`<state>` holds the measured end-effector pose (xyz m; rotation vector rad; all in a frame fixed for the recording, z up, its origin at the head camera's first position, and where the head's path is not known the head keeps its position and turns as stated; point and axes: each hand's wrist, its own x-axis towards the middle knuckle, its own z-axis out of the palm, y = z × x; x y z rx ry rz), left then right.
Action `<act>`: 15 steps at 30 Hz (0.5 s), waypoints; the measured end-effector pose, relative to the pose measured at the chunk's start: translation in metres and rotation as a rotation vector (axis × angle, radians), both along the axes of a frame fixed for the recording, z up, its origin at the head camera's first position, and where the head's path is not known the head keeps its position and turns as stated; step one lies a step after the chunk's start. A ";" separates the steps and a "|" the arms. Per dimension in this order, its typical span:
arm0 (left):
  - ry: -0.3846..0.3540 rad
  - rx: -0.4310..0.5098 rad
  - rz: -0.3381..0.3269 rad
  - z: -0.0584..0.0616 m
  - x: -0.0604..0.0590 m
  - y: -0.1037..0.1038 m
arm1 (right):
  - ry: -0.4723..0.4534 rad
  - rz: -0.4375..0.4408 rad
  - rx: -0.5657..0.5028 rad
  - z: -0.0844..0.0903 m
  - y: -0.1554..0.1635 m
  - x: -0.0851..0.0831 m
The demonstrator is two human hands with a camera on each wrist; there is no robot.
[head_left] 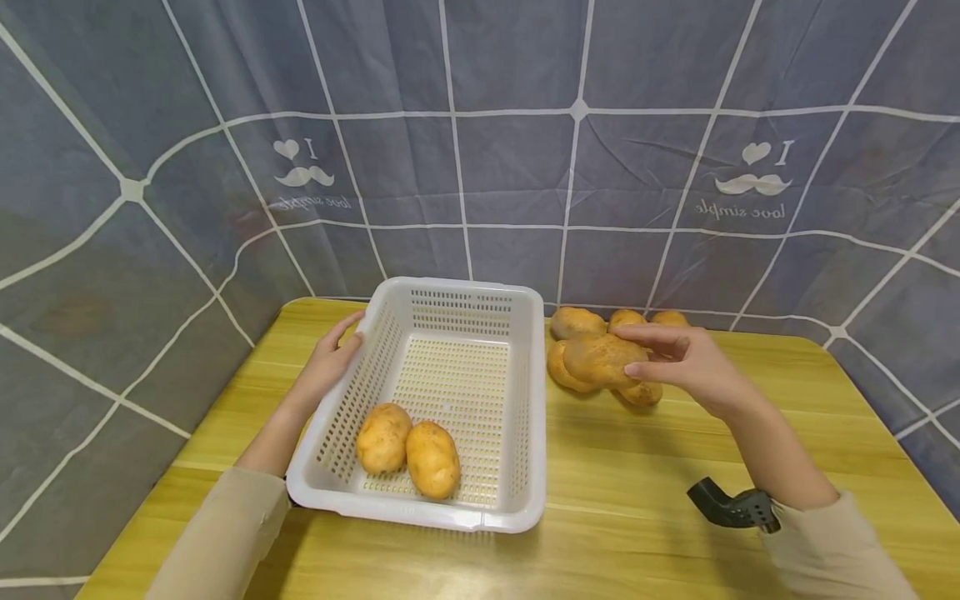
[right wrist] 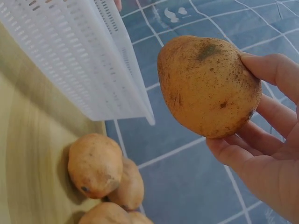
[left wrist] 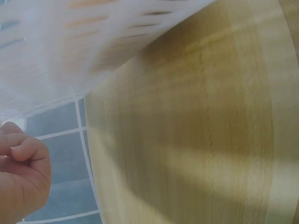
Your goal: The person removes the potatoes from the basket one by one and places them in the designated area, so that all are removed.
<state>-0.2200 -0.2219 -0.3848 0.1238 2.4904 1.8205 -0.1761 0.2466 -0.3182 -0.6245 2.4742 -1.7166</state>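
Observation:
My right hand (head_left: 686, 367) pinches a potato (right wrist: 208, 88) between thumb and fingers; in the right wrist view it is held above the other potatoes and has a dark green patch. Several more potatoes (head_left: 576, 323) lie in a cluster on the table beneath and behind it. To their left stands a white perforated plastic basket (head_left: 531, 417), with two potatoes (head_left: 433, 460) at its near end. My left hand (head_left: 330, 362) grips the basket's left rim; the left wrist view shows its fingers (left wrist: 30, 148) curled close to the basket's side.
The wooden table (head_left: 622, 517) ends at the back against a grey-blue curtain (head_left: 517, 175) with white lines. A black wrist camera mount (head_left: 735, 504) sticks out from the right sleeve.

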 end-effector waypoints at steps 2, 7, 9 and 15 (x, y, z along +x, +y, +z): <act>0.001 0.006 -0.001 0.000 0.000 0.001 | -0.004 -0.015 0.010 0.000 0.003 0.001; -0.001 0.019 -0.003 0.000 0.001 0.001 | -0.014 -0.031 0.011 -0.001 0.011 0.002; -0.001 0.020 -0.003 -0.001 0.001 0.001 | -0.013 -0.039 0.016 -0.001 0.013 0.002; -0.006 0.023 -0.007 0.000 0.001 0.000 | -0.025 -0.065 0.066 -0.001 0.020 0.004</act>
